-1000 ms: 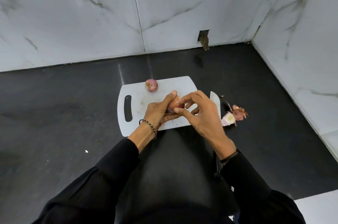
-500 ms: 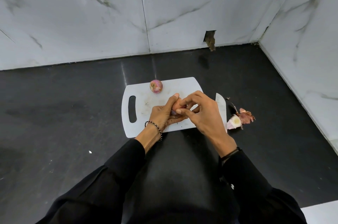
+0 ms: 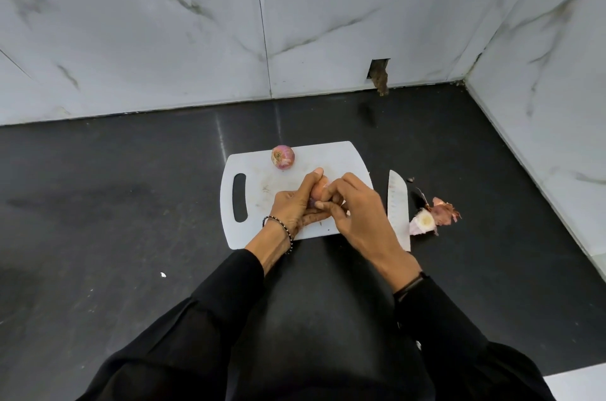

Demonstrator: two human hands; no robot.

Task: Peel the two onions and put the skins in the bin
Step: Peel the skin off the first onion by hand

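Observation:
My left hand [image 3: 296,204] grips a small reddish onion [image 3: 318,191] over the white cutting board [image 3: 259,184], thumb raised along its side. My right hand [image 3: 355,213] pinches at the same onion with curled fingertips, and most of the onion is hidden between the two hands. A second purple-pink onion [image 3: 282,156] sits alone near the board's far edge. Loose onion skins and a cut onion end [image 3: 433,217] lie on the black counter to the right of the board.
A white-bladed knife [image 3: 398,204] lies along the board's right edge, tip pointing away from me. Marble walls close the counter at the back and on the right. A small white speck [image 3: 163,275] lies on the counter at left. No bin is in view.
Both hands stay on the onion; the right fingers have shifted slightly around it. The camera view has drifted, so the scene sits further right in the frame.

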